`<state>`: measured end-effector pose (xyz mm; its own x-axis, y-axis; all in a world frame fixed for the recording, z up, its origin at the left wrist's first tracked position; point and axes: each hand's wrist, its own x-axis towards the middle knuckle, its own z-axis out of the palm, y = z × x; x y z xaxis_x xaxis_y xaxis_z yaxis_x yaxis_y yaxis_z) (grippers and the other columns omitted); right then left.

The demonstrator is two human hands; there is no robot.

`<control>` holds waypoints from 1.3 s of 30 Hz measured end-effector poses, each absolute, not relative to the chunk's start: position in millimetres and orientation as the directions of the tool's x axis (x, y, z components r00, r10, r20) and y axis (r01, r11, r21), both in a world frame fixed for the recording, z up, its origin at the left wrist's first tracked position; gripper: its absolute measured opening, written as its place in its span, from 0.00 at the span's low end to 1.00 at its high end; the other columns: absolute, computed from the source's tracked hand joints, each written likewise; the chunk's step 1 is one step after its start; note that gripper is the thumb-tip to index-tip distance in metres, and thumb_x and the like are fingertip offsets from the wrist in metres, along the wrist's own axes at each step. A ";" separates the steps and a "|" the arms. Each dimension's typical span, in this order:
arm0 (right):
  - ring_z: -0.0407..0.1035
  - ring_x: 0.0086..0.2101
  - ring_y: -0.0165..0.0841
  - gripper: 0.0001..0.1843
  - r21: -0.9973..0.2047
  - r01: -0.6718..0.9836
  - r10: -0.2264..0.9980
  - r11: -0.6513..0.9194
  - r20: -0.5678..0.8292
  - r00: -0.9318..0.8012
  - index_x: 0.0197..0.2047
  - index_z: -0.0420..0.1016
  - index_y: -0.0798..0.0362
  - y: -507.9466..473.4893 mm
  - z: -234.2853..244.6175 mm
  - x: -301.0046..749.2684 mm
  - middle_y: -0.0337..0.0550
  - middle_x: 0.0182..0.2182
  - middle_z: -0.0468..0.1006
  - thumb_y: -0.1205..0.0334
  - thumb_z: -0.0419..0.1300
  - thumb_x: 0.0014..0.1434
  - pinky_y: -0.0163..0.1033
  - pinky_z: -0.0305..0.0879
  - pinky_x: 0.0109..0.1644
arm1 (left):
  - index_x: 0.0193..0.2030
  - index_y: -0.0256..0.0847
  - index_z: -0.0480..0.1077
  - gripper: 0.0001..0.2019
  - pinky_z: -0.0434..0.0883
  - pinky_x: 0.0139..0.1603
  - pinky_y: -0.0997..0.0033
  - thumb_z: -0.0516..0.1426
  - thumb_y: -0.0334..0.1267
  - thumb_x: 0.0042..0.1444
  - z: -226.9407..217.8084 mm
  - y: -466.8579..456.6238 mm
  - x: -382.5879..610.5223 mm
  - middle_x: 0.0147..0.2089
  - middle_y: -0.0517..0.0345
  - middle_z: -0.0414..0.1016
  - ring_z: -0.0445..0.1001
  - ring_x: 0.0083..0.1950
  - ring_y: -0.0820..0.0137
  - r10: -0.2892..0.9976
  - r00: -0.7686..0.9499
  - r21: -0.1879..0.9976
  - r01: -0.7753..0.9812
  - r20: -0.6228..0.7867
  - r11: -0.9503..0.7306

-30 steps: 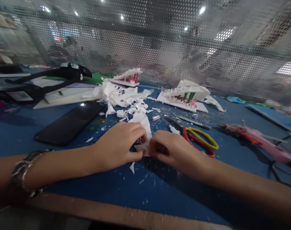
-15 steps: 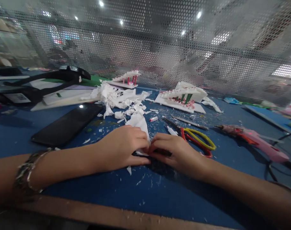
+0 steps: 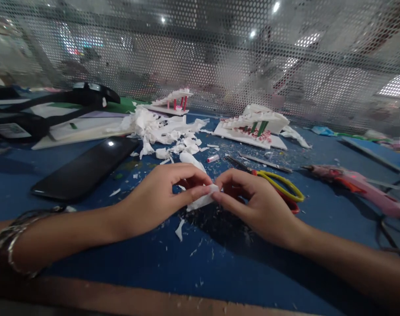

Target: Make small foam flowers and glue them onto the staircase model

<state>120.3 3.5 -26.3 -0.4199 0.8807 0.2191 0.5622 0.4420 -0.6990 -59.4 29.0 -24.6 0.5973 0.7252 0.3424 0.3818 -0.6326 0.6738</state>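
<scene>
A small piece of white tissue paper (image 3: 214,188) is pinched between the fingertips of both hands, just above the blue table. My left hand (image 3: 168,193), with bracelets on its wrist, grips it from the left. From the right, my right hand (image 3: 255,202) pinches the same piece between thumb and forefinger. A larger strip of tissue (image 3: 189,160) lies behind and under the fingers, partly hidden. Scissors (image 3: 280,184) with yellow and red handles rest partly behind my right hand. Beyond the hands spreads a heap of torn tissue (image 3: 153,127).
A black phone (image 3: 84,169) lies to the left, with black goggles-like gear (image 3: 55,109) behind. Two white stair models (image 3: 254,127) stand near the perforated metal screen (image 3: 200,57). A pink glue gun (image 3: 358,182) and metal tweezers-like tool (image 3: 265,162) are at right.
Both hands have risen slightly from the table, with the tissue now visible between the fingertips. The fingers have turned upward, and the camera view has shifted a little.
</scene>
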 end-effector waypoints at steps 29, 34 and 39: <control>0.61 0.31 0.23 0.03 -0.503 0.521 0.654 0.689 0.123 -0.747 0.30 0.65 0.53 -15.1 -33.4 126.4 0.36 0.29 0.66 0.71 0.55 0.51 0.25 0.57 0.34 | 0.29 0.41 0.67 0.05 0.54 0.41 0.69 0.54 0.38 0.52 -39.7 18.0 -69.1 0.30 0.63 0.70 0.66 0.32 0.73 0.387 0.882 0.277 0.314 0.269 -0.908; 0.61 0.31 0.21 0.04 -0.559 0.535 0.698 0.633 0.113 -0.707 0.30 0.66 0.54 -15.1 -37.0 125.6 0.36 0.30 0.65 0.71 0.57 0.49 0.24 0.57 0.34 | 0.29 0.44 0.68 0.03 0.52 0.40 0.71 0.55 0.37 0.51 -41.1 20.5 -67.5 0.31 0.66 0.69 0.65 0.32 0.75 0.416 0.869 0.360 0.309 0.270 -0.880; 0.60 0.33 0.22 0.01 -0.548 0.574 0.739 0.609 0.128 -0.661 0.29 0.68 0.53 -14.6 -37.2 123.1 0.36 0.31 0.65 0.68 0.56 0.50 0.25 0.57 0.35 | 0.29 0.44 0.69 0.02 0.52 0.37 0.72 0.55 0.35 0.51 -42.1 20.8 -66.2 0.29 0.68 0.69 0.66 0.32 0.76 0.465 0.841 0.418 0.331 0.277 -0.846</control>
<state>123.1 -14.6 -37.2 -0.6614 0.7390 0.1281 0.5741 0.6088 -0.5476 -66.2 20.8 -42.1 0.8409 0.4651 0.2767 0.3305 -0.8463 0.4179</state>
